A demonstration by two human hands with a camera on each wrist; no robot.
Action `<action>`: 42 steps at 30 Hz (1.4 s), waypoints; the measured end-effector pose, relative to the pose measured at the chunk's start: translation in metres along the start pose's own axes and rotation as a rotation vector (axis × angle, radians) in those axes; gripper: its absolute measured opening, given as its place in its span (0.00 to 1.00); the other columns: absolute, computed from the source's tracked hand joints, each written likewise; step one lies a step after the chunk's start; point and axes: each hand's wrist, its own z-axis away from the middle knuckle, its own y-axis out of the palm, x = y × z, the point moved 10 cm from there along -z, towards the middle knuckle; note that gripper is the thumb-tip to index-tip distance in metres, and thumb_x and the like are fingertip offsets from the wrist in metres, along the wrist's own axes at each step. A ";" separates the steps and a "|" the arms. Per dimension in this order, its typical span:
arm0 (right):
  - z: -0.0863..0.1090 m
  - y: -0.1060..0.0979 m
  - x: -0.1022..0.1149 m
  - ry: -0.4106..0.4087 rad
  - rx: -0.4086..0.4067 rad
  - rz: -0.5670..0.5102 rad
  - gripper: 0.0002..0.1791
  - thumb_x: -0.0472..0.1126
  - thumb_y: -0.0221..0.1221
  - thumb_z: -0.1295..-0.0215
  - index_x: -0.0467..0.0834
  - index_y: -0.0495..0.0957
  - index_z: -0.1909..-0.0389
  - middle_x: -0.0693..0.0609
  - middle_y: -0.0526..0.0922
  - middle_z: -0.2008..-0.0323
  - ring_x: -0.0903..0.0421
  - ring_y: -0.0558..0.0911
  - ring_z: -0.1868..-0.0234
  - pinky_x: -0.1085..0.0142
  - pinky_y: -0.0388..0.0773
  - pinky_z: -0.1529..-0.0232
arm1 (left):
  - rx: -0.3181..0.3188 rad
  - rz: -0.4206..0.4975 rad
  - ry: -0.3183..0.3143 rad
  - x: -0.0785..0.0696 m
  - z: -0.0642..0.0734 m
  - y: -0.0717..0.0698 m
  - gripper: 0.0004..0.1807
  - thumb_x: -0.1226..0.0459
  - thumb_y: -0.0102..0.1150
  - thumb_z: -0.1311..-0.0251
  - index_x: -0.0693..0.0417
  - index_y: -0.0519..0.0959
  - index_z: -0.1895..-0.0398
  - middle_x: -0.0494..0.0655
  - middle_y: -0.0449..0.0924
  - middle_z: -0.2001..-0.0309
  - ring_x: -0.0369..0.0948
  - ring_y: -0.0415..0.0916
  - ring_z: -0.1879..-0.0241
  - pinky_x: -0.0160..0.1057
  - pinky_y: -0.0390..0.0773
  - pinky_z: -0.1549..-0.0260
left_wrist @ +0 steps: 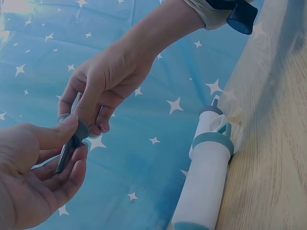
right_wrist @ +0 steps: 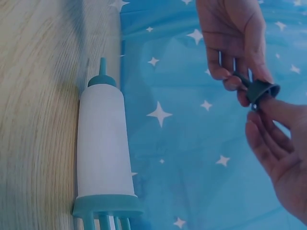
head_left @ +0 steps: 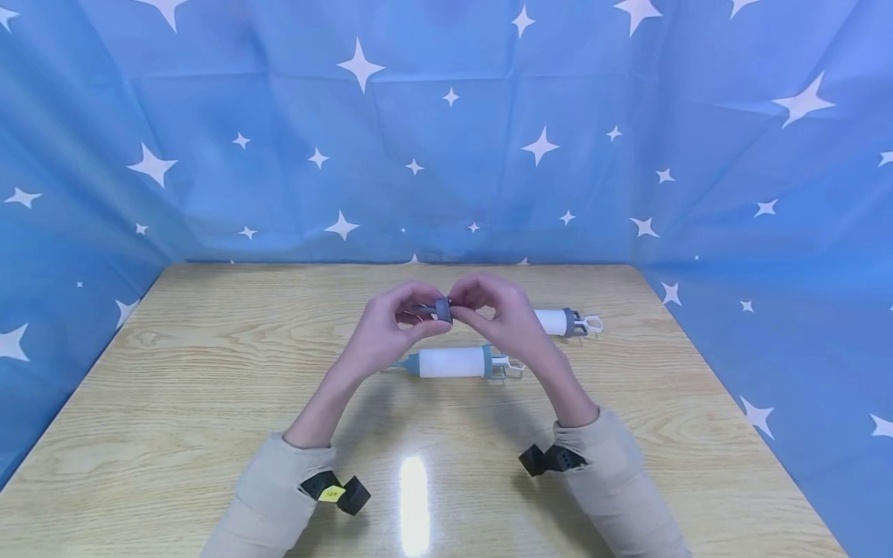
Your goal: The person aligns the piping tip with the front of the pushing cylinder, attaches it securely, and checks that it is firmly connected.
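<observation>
Above the table, both hands meet at a small dark grey nozzle cap (head_left: 443, 310), a cup-shaped piece with a thin spout. My left hand (head_left: 391, 325) pinches it between thumb and fingers, the spout (left_wrist: 63, 158) lying along those fingers. At the cap's wide rim (right_wrist: 273, 89), my right hand (head_left: 495, 310) grips with thumb and fingertips. Below the hands lies a white syringe-like tube (head_left: 451, 363) with teal ends, a teal spout pointing left. Another white tube (head_left: 553, 322) with a dark grey collar lies behind the right hand, which hides its left end.
The wooden table (head_left: 209, 387) carries both tubes near its middle. Pale looped handles (head_left: 593, 324) stick out at their right ends. A blue curtain with white stars (head_left: 446, 155) hangs behind the table and along its sides.
</observation>
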 end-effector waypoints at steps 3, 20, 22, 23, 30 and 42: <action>0.000 0.001 -0.002 0.013 0.002 0.003 0.10 0.29 0.67 0.36 0.39 0.79 0.56 0.52 0.83 0.64 0.59 0.83 0.65 0.63 0.84 0.63 | 0.004 -0.016 -0.003 -0.001 0.000 0.002 0.16 0.66 0.74 0.42 0.55 0.83 0.51 0.45 0.85 0.58 0.41 0.83 0.60 0.43 0.83 0.55; 0.000 0.007 -0.008 0.058 0.068 0.061 0.12 0.30 0.65 0.33 0.39 0.78 0.51 0.52 0.82 0.63 0.58 0.82 0.62 0.62 0.84 0.59 | 0.002 -0.006 -0.042 0.004 0.002 0.002 0.16 0.66 0.73 0.42 0.55 0.83 0.51 0.46 0.85 0.56 0.42 0.84 0.57 0.40 0.84 0.53; 0.001 0.005 -0.009 0.062 0.077 0.080 0.12 0.31 0.64 0.32 0.39 0.78 0.50 0.51 0.83 0.62 0.58 0.83 0.61 0.63 0.84 0.58 | -0.003 -0.011 -0.049 0.005 0.002 0.000 0.16 0.66 0.73 0.42 0.55 0.83 0.50 0.46 0.85 0.56 0.42 0.84 0.57 0.41 0.84 0.53; 0.001 0.004 -0.010 0.064 0.080 0.089 0.12 0.31 0.64 0.32 0.39 0.78 0.49 0.51 0.84 0.61 0.57 0.83 0.60 0.63 0.84 0.57 | -0.005 -0.013 -0.053 0.006 0.002 -0.001 0.16 0.65 0.73 0.42 0.54 0.83 0.50 0.46 0.85 0.56 0.42 0.84 0.57 0.41 0.84 0.53; 0.009 -0.013 -0.036 0.141 0.109 0.162 0.12 0.35 0.64 0.31 0.40 0.80 0.49 0.50 0.85 0.60 0.56 0.82 0.59 0.61 0.83 0.56 | -0.019 -0.025 -0.088 0.012 0.001 -0.006 0.17 0.65 0.74 0.42 0.53 0.83 0.50 0.46 0.84 0.57 0.43 0.83 0.58 0.43 0.84 0.56; 0.037 -0.041 -0.112 0.294 0.236 0.353 0.20 0.35 0.65 0.33 0.34 0.77 0.43 0.38 0.80 0.44 0.38 0.78 0.44 0.44 0.75 0.41 | -0.020 -0.036 -0.094 0.015 -0.001 -0.006 0.17 0.66 0.75 0.43 0.54 0.83 0.51 0.46 0.85 0.57 0.42 0.82 0.59 0.40 0.84 0.56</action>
